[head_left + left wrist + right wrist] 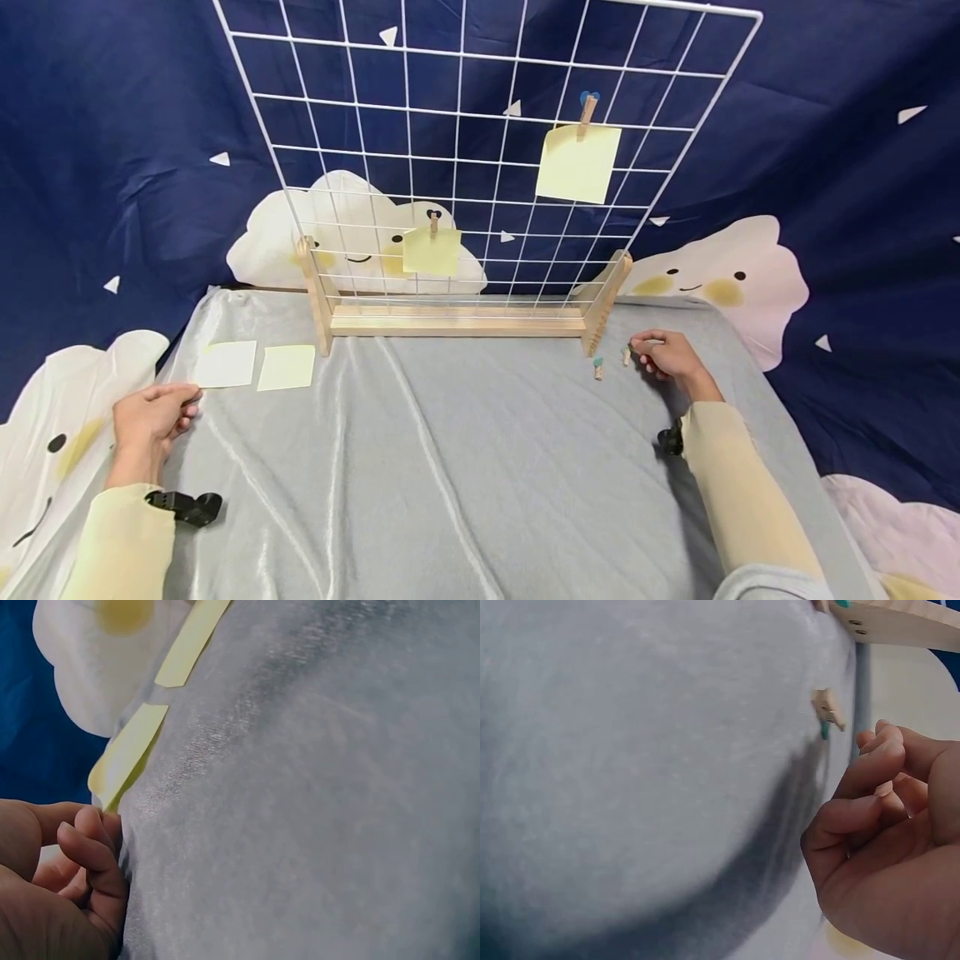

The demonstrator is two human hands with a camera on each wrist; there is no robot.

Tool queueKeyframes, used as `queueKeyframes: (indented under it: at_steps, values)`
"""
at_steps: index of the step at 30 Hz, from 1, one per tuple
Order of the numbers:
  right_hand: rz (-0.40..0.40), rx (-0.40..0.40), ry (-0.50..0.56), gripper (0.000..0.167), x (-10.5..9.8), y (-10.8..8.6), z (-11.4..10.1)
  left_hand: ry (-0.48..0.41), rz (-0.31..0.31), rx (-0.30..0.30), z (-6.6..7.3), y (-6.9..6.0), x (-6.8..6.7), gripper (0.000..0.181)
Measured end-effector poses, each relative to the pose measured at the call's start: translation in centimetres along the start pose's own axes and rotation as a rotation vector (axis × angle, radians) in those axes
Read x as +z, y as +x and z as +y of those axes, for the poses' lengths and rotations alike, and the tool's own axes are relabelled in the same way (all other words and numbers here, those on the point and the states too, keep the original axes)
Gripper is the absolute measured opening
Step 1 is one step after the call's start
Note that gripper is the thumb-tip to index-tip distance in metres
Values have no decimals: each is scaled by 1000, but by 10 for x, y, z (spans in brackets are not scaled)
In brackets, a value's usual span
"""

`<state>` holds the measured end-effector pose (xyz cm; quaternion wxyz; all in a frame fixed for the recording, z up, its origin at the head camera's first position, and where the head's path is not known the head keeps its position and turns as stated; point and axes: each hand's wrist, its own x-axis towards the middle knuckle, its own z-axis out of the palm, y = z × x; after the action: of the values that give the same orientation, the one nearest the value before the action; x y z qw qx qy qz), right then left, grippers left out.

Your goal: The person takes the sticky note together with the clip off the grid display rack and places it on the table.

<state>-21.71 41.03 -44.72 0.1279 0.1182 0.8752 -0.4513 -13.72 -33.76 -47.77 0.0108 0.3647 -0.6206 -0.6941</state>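
Note:
My left hand (153,421) pinches the near corner of the leftmost pale yellow note (227,364); the left wrist view shows that note (129,754) slightly bent above the fingertips. A second note (287,367) lies just to its right. At the right, my right hand (664,357) has curled fingers, thumb and index fingertips together, beside a small wooden clothespin (627,356) with a teal end. In the right wrist view a small gap shows between this clothespin (828,709) and the fingertips. Another teal-topped clothespin (597,370) lies to its left.
A white wire grid (459,158) stands in a wooden base (457,322) at the back of the grey cloth (480,450). Clothespins hold two yellow notes on it, one upper right (578,164) and one lower centre (432,252). Dark blue cloud-printed fabric hangs behind.

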Motion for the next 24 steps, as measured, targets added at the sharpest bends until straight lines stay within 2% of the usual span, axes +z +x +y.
queueKeyframes:
  at_steps: [5, 9, 12, 16, 19, 24]
  values:
    - [4, -67, 69, 45, -9, -6, -8, -47, 32, 19, -1, -1, 0, 31]
    - [51, -117, 103, 46, -18, -11, -18, -34, 44, 30, 0, -3, 2, 27]
    - [106, -162, 134, 40, -23, -17, -29, -13, 51, 56, 2, -4, 4, 28]
    - [143, -219, 203, 21, -27, -25, -51, -17, 67, 94, 9, -5, 10, 29]
    - [169, -270, 243, 11, -33, -33, -70, -19, 63, 132, 14, -9, 20, 26]
    - [240, -384, 237, 18, -38, -47, -103, 11, 47, 201, 23, -19, 46, 16]
